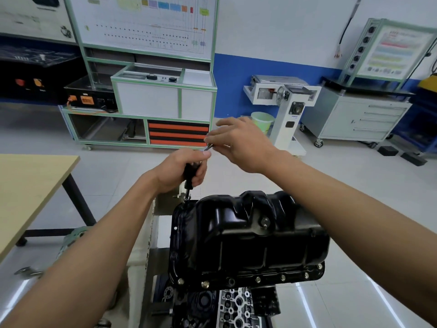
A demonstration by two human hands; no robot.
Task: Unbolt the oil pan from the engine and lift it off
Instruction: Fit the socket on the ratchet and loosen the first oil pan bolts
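While bolts (257, 279) sit in its near flange, oil pan (248, 240): centre, on the engine (236, 304), not lifted.
driver (189, 176): upright, tip down on the pan's far-left corner bolt (186, 198).
left hand (179, 170): fist wrapped round driver handle, straight above that corner.
right hand (238, 143): fingertips pinch driver's metal top end; other fingers loose.
next, my read: spin about the vertical axis.

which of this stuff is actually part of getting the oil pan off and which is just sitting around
In the job: oil pan; flange bolts; driver, gripped by left hand, its metal top pinched by right hand; engine underneath.

Lying about: wooden table; green bucket; grey drawer cabinet; wiring board.
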